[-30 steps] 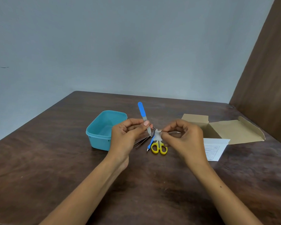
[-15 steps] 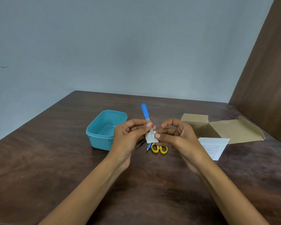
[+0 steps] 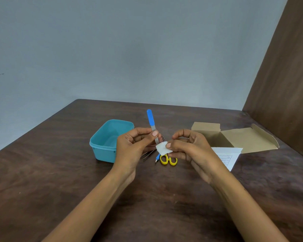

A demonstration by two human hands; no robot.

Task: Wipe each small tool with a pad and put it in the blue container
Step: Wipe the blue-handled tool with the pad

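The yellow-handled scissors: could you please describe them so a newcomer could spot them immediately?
On the dark wooden table, look between the blue plastic container and the open brown cardboard box. The small yellow-handled scissors lie there, just below the hands; their two bright yellow loops are unique among the neighbouring tools.

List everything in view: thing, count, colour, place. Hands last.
container: one, blue, open, on the table left of the hands.
nail file: one, blue handle, metal blade, held upright above the table.
pad: one, white, against the file's lower blade.
scissors: one, yellow handles, on the table beneath the hands.
tweezers: metal, count unclear, on the table beneath the left hand.
cardboard box: one, brown, opened, right side of table.
paper sheet: one, white, printed, before the box.
table: one, dark brown.
left hand: pinches the file.
right hand: pinches the pad.
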